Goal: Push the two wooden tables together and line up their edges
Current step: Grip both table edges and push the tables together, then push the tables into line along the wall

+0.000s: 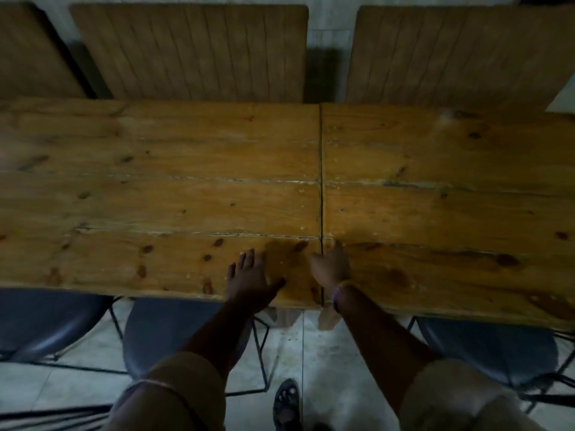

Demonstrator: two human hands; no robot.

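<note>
While both hands lie open and grip nothing, the left hand (249, 279) rests flat, fingers spread, on the left table (155, 197), and the right hand (331, 265) sits at the seam (321, 181), on the near corner of the right table (451, 197). The tops already meet along that thin dark line running from twelve to six o'clock. Near edges look close to flush; I'd feel across the joint with the palms and nudge gently, as a hard shove could open the gap. Outward, dark chairs (174, 331) tuck under the near side, slatted wooden backs (193, 51) stand at twelve o'clock, and pale floor tiles (326, 368) show at six o'clock in dim light.
</note>
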